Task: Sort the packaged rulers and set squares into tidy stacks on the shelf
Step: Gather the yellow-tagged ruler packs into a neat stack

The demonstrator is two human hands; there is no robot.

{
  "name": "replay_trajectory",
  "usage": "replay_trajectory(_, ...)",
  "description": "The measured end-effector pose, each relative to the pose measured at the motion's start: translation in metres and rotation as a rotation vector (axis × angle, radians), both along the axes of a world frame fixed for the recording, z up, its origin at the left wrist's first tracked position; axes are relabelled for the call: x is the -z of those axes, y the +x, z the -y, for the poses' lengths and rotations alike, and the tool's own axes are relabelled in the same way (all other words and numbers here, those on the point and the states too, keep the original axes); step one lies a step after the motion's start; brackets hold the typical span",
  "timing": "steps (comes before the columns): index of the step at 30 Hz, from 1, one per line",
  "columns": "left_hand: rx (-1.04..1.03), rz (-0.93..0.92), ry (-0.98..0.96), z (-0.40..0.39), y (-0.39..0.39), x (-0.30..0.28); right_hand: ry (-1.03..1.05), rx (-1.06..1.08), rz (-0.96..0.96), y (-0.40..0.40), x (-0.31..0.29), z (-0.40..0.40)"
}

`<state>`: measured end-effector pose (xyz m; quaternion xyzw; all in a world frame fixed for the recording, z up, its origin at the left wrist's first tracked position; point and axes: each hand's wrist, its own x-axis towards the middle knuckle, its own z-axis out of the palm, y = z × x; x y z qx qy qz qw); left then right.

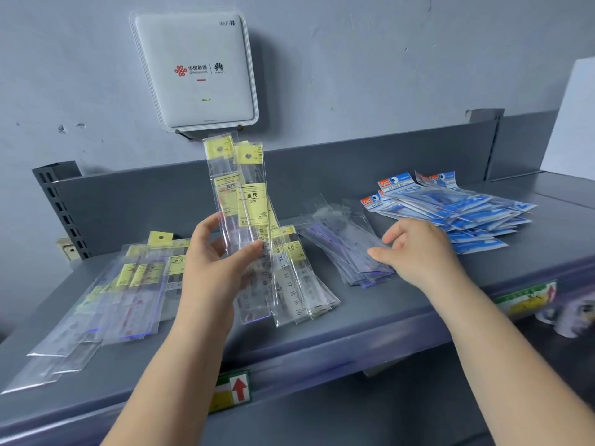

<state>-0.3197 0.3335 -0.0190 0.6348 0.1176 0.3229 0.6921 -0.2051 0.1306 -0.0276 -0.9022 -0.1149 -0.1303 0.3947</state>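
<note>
Sorting looks about midway — the blue packs (pixel 450 217) sit stacked, the yellow rulers (pixel 128 284) sprawl. The left hand (pixel 215 262) grips two rulers (pixel 244 204); the right hand (pixel 415 249), fingers relaxed, touches the clear packs (pixel 341 246).

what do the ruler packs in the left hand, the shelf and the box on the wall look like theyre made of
Ruler packs: glossy clear plastic sleeves with matte yellow labels, probably paper; the printed scale shows through, so the rulers look like transparent plastic.
Shelf: likely painted sheet metal, dull grey, with a slotted upright at the left.
Router: smooth white moulded plastic, rounded corners, slight sheen.
</note>
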Motion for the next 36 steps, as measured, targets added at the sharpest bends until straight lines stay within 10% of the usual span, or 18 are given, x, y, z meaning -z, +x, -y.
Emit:
replay_trajectory(9,0.010,-0.002,0.008,0.000,-0.002,0.000,-0.016,-0.051,0.259,-0.017,-0.006,-0.018)
replay_trajectory(15,0.003,0.040,0.008,0.003,-0.007,-0.002,0.159,-0.474,0.099,-0.066,-0.014,-0.079)
replay_trajectory(36,0.037,-0.018,-0.013,-0.010,-0.016,-0.002,0.447,-0.483,-0.100,-0.060,-0.012,-0.102)
